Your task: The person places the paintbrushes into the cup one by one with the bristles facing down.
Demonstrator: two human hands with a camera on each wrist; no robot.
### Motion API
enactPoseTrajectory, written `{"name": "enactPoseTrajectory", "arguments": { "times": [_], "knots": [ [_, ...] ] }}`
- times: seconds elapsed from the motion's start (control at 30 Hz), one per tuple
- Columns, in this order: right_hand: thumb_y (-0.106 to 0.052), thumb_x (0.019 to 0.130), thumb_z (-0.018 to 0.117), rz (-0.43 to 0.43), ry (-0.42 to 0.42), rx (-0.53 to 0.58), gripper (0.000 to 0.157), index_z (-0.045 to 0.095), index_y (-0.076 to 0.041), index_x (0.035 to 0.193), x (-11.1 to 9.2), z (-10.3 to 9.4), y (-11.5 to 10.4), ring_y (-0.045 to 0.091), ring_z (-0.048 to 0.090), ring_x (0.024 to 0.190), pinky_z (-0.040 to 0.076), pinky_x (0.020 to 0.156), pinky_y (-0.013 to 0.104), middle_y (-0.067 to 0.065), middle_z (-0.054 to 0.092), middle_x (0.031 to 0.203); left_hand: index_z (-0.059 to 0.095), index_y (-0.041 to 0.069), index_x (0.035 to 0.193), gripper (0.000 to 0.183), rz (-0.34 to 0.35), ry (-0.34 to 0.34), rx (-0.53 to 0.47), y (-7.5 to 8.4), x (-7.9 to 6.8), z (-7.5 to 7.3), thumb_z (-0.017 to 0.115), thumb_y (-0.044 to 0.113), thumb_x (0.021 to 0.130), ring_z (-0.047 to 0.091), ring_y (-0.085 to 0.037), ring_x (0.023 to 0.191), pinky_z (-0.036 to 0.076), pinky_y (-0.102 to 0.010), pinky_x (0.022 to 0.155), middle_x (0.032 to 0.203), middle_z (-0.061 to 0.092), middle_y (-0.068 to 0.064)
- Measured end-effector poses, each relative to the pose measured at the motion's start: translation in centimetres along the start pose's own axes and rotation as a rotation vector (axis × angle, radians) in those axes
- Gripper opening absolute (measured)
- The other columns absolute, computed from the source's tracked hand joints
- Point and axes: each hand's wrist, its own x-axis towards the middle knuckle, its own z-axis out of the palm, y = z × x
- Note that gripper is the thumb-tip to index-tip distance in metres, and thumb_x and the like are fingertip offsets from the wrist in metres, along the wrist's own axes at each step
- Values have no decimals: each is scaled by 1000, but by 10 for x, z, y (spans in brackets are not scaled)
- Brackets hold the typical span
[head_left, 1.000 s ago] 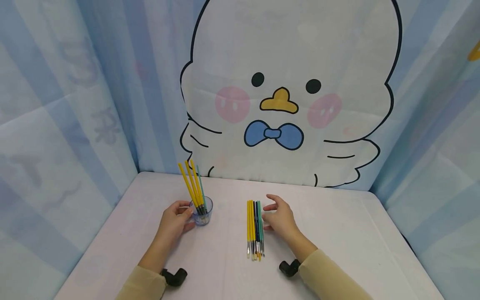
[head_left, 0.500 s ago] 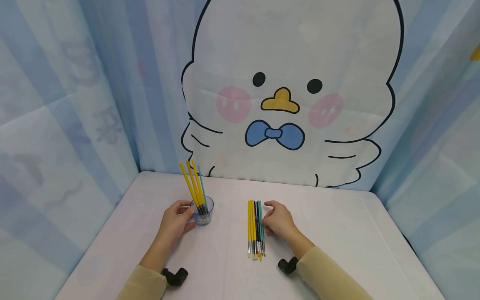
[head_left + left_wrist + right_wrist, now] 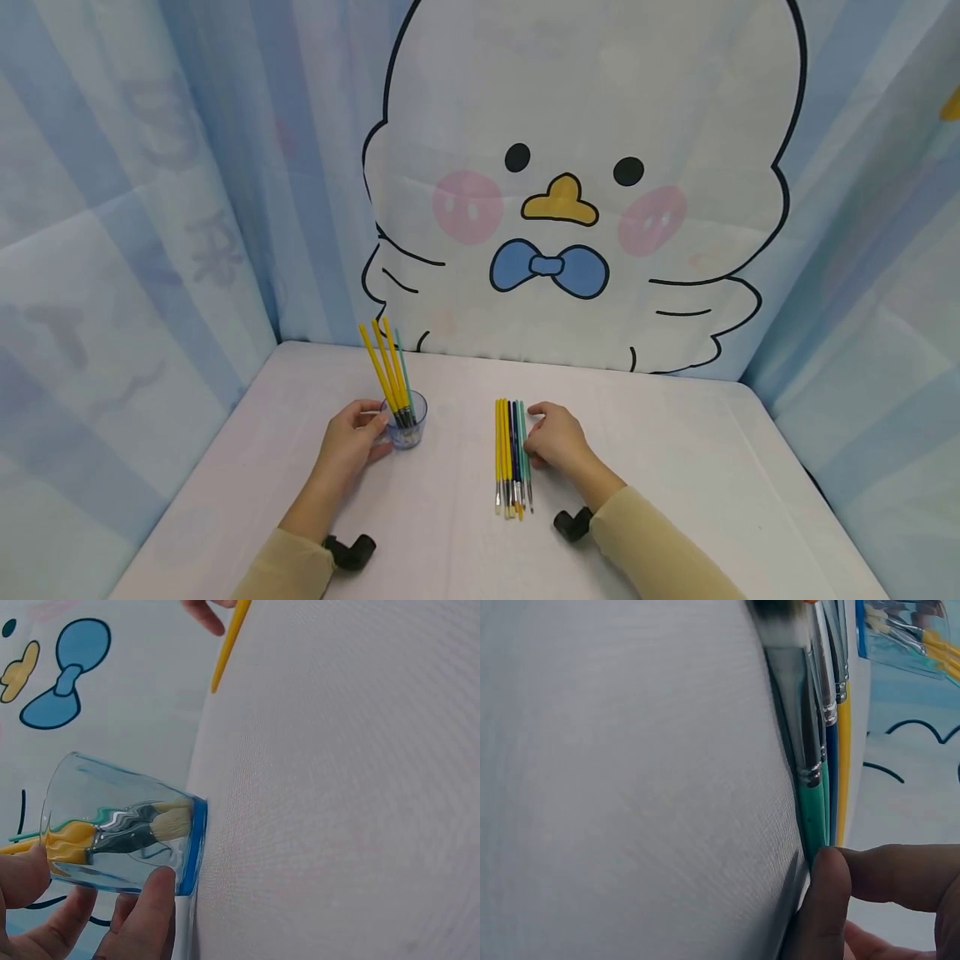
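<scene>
My left hand (image 3: 347,437) holds a clear bluish plastic cup (image 3: 120,784), which stands upright on the table. Several yellow paintbrushes (image 3: 387,371) and a thin teal paintbrush (image 3: 403,367) lean in it, bristles down. On the table a row of paintbrushes lies side by side, bristles toward me: yellow paintbrushes (image 3: 503,442) at the left, dark blue paintbrushes (image 3: 514,442) in the middle, green ones at the right. With thumb and forefinger, my right hand (image 3: 561,439) pinches the outermost green paintbrush (image 3: 811,817) at its handle. That brush lies slightly askew from its neighbours.
The white-covered table (image 3: 660,467) ends at a back curtain (image 3: 697,108) printed with a cartoon bird. Striped blue curtains close off both sides. A black angled camera mount (image 3: 351,552) sits at my left wrist, another black mount (image 3: 573,525) at my right.
My right hand has moved left to the row, its fingers closing on the outermost green paintbrush, which has shifted slightly to the right. My left hand stays on the cup.
</scene>
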Motion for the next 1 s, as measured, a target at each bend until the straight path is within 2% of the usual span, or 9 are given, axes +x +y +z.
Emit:
{"name": "enactPoseTrajectory", "arguments": {
  "times": [0.33, 0.5, 0.6, 0.83, 1.0],
  "knots": [
    [1, 80, 79, -26, -5, -128, 63, 64, -4, 141, -1, 0, -2, 15, 64, 54, 52, 48, 21, 9, 68, 88, 58, 7, 143, 35, -12, -3, -10, -2, 0, 0, 61, 20, 111, 62, -34, 124, 67, -40, 96, 138, 56, -23],
    [-2, 80, 80, -44, 18, -206, 63, 66, -5, 141, -1, 3, -4, 19, 64, 68, 51, 55, 24, 8, 70, 90, 58, 7, 142, 34, -10, 0, -6, -1, 1, 0, 61, 20, 111, 62, -34, 124, 68, -40, 94, 138, 56, -23],
    [-2, 81, 77, -53, 38, -242, 60, 66, -5, 140, -4, 2, -7, 21, 62, 75, 50, 59, 26, 10, 73, 100, 59, 7, 142, 34, -14, 2, -6, -1, 1, 0, 61, 20, 111, 62, -34, 124, 68, -40, 94, 138, 56, -23],
    [-4, 83, 74, -40, 52, -248, 56, 67, -5, 139, -6, 3, -9, 24, 63, 83, 48, 59, 27, 16, 74, 123, 58, 6, 143, 35, -10, -3, 0, 1, -1, 0, 61, 21, 111, 60, -33, 123, 68, -40, 95, 138, 56, -23],
    [-4, 84, 73, -3, 27, -191, 54, 68, -8, 138, -3, 1, -7, 23, 61, 77, 47, 59, 28, 13, 73, 112, 58, 7, 143, 34, -8, -3, 5, 0, -1, 0, 60, 21, 111, 61, -33, 123, 68, -39, 94, 138, 56, -22]
  ]
}}
